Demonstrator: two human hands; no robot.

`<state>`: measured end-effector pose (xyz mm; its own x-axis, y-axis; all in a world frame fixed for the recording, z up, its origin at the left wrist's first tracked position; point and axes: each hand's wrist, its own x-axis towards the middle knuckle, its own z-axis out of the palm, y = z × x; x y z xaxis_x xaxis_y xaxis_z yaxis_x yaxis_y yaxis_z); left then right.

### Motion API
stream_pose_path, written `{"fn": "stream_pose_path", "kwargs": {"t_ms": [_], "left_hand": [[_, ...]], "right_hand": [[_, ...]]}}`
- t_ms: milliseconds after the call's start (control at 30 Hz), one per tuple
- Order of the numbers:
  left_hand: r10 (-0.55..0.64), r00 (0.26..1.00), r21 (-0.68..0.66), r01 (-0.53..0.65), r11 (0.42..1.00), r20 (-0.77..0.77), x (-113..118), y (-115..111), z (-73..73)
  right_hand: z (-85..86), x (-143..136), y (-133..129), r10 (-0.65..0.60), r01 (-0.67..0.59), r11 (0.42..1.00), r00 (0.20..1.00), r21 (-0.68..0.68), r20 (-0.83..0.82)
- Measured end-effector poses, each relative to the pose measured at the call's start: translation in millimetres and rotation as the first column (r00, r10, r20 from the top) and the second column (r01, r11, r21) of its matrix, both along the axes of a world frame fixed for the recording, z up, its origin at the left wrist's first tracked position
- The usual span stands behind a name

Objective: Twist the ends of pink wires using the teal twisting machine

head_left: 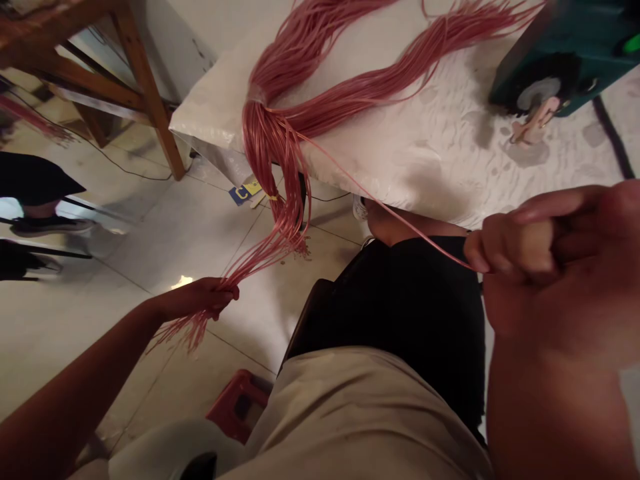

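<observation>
A large bundle of thin pink wires lies on the white-covered table, gathered near the left edge, with its ends hanging over the side. Low at the left, my left hand is closed around a bunch of wires; their loose ends stick out below it. At the right, close to the camera, my right hand is closed with a single pink wire running taut into its fingers from the bundle. The fingertip grip itself is partly hidden by the curled fingers.
A dark green machine with a round grey part stands on the white table cover at the upper right. A wooden frame is at the upper left. A red stool stands on the tiled floor. Another person's leg and shoe show at the left.
</observation>
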<state>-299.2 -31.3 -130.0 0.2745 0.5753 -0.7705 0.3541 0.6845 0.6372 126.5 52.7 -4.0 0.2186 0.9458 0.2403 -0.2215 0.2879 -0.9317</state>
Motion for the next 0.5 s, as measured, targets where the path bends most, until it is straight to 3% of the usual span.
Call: {"fn": "stream_pose_path", "kwargs": {"t_ms": [200,500], "left_hand": [[0.012,1.0,-0.002,-0.012,1.0,0.026,4,0,-22.7],[-0.032,0.999,0.068,0.033,0.997,-0.01,0,0,-30.9]], "right_hand": [[-7.5,3,4,0.007,-0.007,1.0,1.0,-0.009,-0.016],[-17.0,13,5,0.035,-0.036,0.999,0.999,0.007,0.029]]}}
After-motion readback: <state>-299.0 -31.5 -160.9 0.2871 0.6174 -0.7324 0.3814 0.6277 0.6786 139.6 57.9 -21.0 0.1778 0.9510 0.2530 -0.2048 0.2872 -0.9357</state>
